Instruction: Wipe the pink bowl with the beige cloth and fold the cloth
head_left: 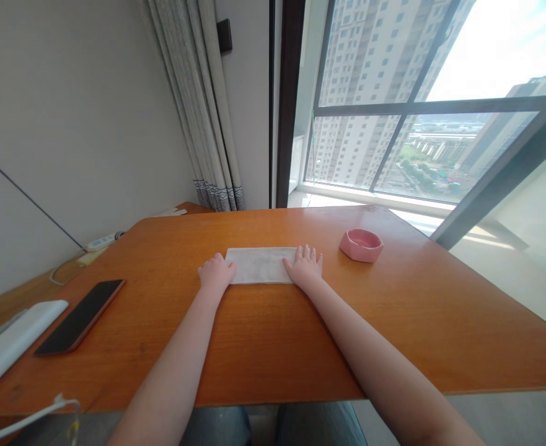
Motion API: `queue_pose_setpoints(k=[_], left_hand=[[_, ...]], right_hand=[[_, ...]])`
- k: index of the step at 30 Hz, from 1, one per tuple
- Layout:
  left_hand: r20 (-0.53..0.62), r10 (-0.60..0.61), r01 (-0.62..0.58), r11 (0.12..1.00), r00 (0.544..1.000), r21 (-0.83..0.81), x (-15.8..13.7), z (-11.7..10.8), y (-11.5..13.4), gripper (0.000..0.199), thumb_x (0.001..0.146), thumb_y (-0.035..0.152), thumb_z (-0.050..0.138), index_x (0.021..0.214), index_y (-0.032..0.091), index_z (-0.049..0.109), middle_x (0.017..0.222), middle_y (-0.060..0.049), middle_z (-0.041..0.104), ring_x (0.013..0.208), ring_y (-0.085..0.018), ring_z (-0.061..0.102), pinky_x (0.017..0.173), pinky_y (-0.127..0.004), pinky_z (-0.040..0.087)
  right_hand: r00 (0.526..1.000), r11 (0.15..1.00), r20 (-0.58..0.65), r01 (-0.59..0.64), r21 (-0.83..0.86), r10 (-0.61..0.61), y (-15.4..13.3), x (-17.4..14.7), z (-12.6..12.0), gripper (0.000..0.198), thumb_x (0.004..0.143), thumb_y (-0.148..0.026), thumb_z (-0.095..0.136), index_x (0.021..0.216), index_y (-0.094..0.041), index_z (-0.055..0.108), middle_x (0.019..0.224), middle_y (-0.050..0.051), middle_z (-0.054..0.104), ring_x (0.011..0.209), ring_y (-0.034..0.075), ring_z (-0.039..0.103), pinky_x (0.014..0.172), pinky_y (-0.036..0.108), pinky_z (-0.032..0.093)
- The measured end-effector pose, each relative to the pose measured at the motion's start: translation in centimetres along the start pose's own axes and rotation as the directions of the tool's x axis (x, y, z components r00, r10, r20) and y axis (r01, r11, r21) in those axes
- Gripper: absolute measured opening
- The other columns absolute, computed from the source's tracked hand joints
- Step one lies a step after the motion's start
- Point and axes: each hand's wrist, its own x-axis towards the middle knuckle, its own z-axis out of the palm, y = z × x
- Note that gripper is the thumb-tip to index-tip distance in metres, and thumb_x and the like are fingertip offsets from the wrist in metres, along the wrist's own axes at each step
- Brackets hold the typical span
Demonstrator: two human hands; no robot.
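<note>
A light grey-white folded cloth lies flat on the wooden table, its long side running left to right. My left hand is at its left end, fingers curled and thumb resting over the edge of the fabric. Across the right end, my right hand lies flat with its fingers spread and pointing away from me. The thumb of that hand rests on the cloth.
A pink bowl-like dish with angled sides stands right of my right hand. At the left lie a dark phone and a white device. A white cable crosses the near left corner. Beyond the table are a curtain and windows.
</note>
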Motion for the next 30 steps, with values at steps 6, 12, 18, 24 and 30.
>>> queue_pose_setpoints(k=[6,12,18,24,30], left_hand=[[0.059,0.090,-0.083,0.991,0.994,-0.104,-0.3,0.1,0.4,0.028,0.079,0.032,0.043,0.098,0.015,0.054,0.102,-0.018,0.064,0.096,-0.031,0.061,0.073,-0.037,0.045],[0.057,0.129,-0.100,0.927,0.990,-0.362,0.4,0.7,-0.3,0.050,0.073,0.023,0.054,0.120,0.018,0.038,0.114,-0.016,0.062,0.092,-0.028,0.064,0.072,-0.034,0.046],[-0.202,-0.203,-0.015,0.671,0.958,-0.742,2.1,1.5,-1.4,0.049,0.076,0.018,0.052,0.123,0.021,0.038,0.113,-0.011,0.061,0.099,-0.022,0.061,0.084,-0.034,0.047],[-0.330,-0.219,-0.171,0.533,0.918,-0.829,0.5,1.5,1.1,0.026,0.083,0.025,0.044,0.107,0.018,0.049,0.105,-0.008,0.061,0.096,-0.017,0.059,0.085,-0.030,0.048],[-0.325,0.560,-0.646,0.632,0.762,-0.427,-2.0,1.5,3.9,0.017,0.076,0.019,0.054,0.091,0.020,0.062,0.094,-0.004,0.062,0.094,-0.019,0.056,0.089,-0.033,0.044]], right_hand=[[1.000,1.000,-0.007,0.004,0.008,-0.004,-0.1,0.1,0.2,0.078,0.087,-0.059,0.024,0.146,-0.007,0.021,0.153,0.015,0.017,0.141,0.034,0.010,0.112,0.053,0.004],[0.999,1.000,-0.046,0.014,0.027,-0.013,-0.2,0.2,0.0,0.075,0.089,-0.055,0.026,0.145,-0.005,0.023,0.153,0.017,0.018,0.140,0.036,0.011,0.111,0.055,0.006],[0.930,0.927,-0.033,0.368,0.069,-0.367,-0.3,-0.8,-1.1,0.063,0.089,-0.049,0.038,0.142,-0.016,0.031,0.148,0.014,0.033,0.138,0.029,0.022,0.112,0.049,0.011],[0.861,0.855,0.001,0.504,0.124,-0.508,-1.5,-1.6,-0.7,0.058,0.087,-0.051,0.043,0.134,-0.017,0.043,0.148,0.012,0.033,0.139,0.029,0.022,0.111,0.046,0.016],[0.796,0.772,-0.134,0.606,0.194,-0.591,-2.3,-1.4,-0.9,0.031,0.089,-0.030,0.042,0.113,-0.019,0.060,0.119,0.008,0.060,0.113,0.019,0.051,0.098,0.030,0.035]])
